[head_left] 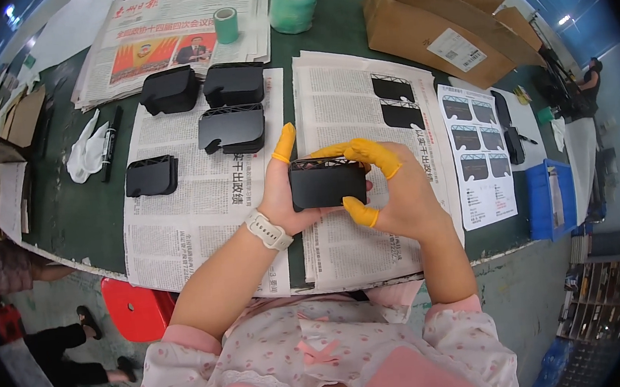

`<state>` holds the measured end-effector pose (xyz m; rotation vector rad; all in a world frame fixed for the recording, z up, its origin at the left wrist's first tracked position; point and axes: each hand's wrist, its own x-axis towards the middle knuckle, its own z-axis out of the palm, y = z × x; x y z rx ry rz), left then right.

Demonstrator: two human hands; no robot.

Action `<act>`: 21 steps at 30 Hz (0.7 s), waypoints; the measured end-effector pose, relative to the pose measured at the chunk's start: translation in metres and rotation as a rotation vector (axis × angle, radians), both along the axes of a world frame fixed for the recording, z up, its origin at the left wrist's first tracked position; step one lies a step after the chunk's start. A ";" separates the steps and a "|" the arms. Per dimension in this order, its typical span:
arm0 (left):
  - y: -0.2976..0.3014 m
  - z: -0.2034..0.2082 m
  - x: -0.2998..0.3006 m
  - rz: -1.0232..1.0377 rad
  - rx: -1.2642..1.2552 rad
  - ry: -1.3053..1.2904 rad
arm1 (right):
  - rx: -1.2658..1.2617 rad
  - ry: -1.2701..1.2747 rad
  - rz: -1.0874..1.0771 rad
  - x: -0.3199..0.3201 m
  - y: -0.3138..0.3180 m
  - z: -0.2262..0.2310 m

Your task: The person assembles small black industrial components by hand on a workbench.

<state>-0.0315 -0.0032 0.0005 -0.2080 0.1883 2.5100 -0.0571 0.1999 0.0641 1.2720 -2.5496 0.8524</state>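
Note:
A stack of black flat plates (329, 185), with a lattice pattern along its upper edge, is held between my two hands over the newspaper. My left hand (280, 189), with a white watch on the wrist and a yellow finger cot on the thumb, supports its left side from below. My right hand (403, 196), with yellow finger cots on several fingers, grips its right side. Beyond the hands, two thin black plates (394, 88) lie one below the other on the right newspaper (367, 244). Similar black stacks (231, 129) sit on the left newspaper (180, 236).
A cardboard box (436, 28) stands at the back right, near a printed sheet (482, 195) with plate pictures. A blue bin (549, 200) is at the right edge. Green tape (226, 27), a pen cup (292, 12) and crumpled white tissue (86, 149) lie around. A red stool (131, 309) stands lower left.

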 end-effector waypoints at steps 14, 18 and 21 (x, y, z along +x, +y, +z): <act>-0.002 -0.008 0.001 0.094 0.160 0.003 | -0.120 -0.010 0.130 0.007 -0.012 -0.021; -0.003 -0.003 0.001 0.098 0.150 -0.014 | -0.106 0.010 0.111 0.004 -0.014 -0.027; -0.003 0.000 0.002 0.111 0.109 -0.040 | -0.169 0.003 0.085 0.000 -0.013 -0.033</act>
